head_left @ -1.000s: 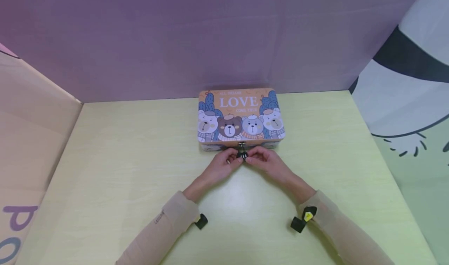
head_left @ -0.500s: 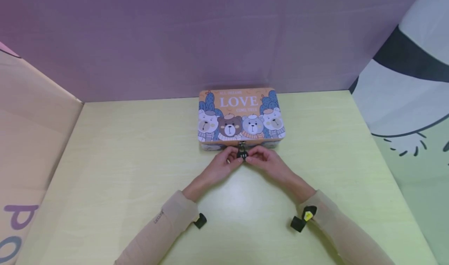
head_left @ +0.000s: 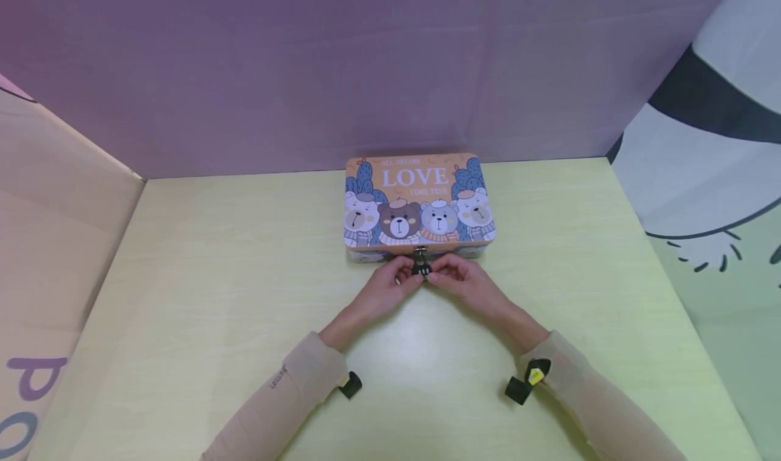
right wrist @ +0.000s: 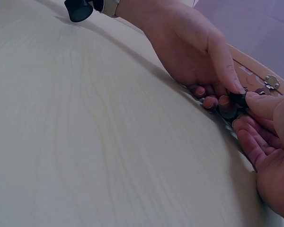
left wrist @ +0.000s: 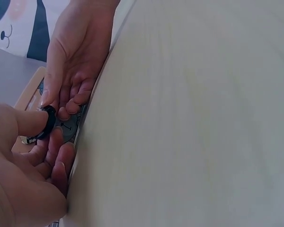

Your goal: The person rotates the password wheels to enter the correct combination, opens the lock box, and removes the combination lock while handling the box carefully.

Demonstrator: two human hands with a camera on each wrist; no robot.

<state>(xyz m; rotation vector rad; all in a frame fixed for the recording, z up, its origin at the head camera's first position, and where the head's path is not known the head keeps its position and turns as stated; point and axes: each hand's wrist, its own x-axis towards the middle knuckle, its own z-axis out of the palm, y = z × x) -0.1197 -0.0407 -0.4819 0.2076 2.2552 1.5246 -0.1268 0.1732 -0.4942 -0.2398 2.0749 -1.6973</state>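
Note:
A small black combination padlock [head_left: 422, 269] hangs by its shackle from the metal clasp [head_left: 420, 250] on the front of a tin box [head_left: 421, 200]. The lid, printed with bears and the word LOVE, is down. My left hand [head_left: 386, 289] pinches the padlock from the left between thumb and fingers. From the right, my right hand [head_left: 466, 285] pinches its other side. The left wrist view shows both thumbs against the padlock [left wrist: 49, 123], with the other fingers curled under it. Fingers partly cover the padlock [right wrist: 237, 98] in the right wrist view; its digits are too small to read.
The box stands at the back of a pale wooden table [head_left: 244, 264], close to a purple backdrop [head_left: 305, 74]. Printed panels border the left and right sides. Small black wrist cameras [head_left: 519, 390] sit on both sleeves.

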